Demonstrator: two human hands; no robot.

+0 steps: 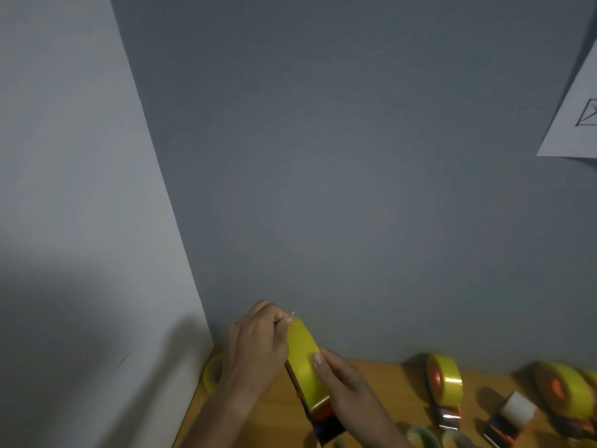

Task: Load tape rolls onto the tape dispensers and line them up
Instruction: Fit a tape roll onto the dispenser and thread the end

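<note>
- Nearest, at bottom edge: pale, blurred rolls (423, 438) lying flat on wooden table (387, 386); detail too soft to tell.
- Bottom centre: dispenser (323, 425), dark with orange parts, loaded with yellow roll (305, 367), held up just above table.
- Right hand (349, 383) gripping roll from its right side, thumb pressed flat on yellow tape, fingers curled round behind.
- Left hand (258, 347) at top of roll, fingertips closed narrow, pinching loose tape end.
- Right of hands, well apart: 2 more loaded dispensers, 1 (444, 388) upright with yellow roll, another (562, 386) at frame edge; small white roll (518, 409) between them.
- Left, behind wrist: thin yellow ring (211, 373) in table corner.
- Farthest: grey wall (355, 156), paler wall at left, paper sheet (578, 124) pinned top right.
</note>
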